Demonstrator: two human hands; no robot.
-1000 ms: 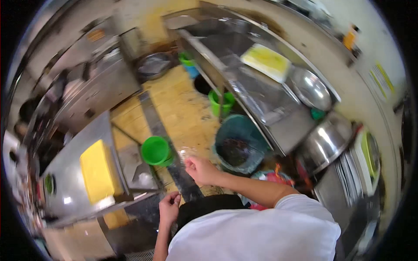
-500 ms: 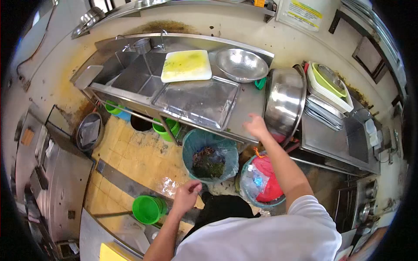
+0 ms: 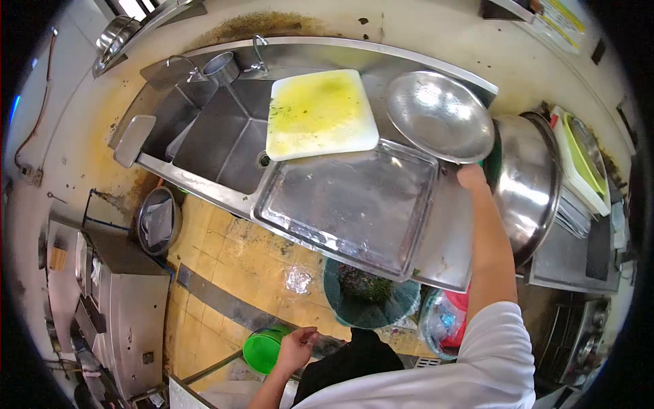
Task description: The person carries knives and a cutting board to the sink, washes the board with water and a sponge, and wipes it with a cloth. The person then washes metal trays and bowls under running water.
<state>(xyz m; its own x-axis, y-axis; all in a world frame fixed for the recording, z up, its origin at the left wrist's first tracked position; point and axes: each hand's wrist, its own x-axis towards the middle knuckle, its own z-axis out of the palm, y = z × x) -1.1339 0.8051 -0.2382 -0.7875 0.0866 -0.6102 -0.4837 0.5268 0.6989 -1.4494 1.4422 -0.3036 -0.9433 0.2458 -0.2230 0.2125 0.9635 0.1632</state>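
My right hand (image 3: 471,176) reaches over the steel counter to the near rim of a perforated metal colander (image 3: 439,116). Its fingers are curled and partly hidden at the rim, beside a green item (image 3: 492,158) tucked by the big pot; I cannot make out which it grips. Low in front of me, my left hand (image 3: 296,350) hangs with curled fingers and nothing visible in them, above a green bucket (image 3: 261,352). A wide metal tray (image 3: 347,201) lies left of my right hand, overlapped at its back by a yellow-stained white cutting board (image 3: 323,112).
A large steel pot (image 3: 528,184) leans on its side at the right. Sink basins (image 3: 228,140) with taps lie left. Below the counter stand a lined bin (image 3: 371,303) of plant scraps and a bag-filled bin (image 3: 443,324). Stacked trays (image 3: 582,163) stand beyond the pot.
My right hand has moved forward from above the counter edge to the colander's rim. The view has come closer to the counter and turned. My left hand stays low with fingers curled.
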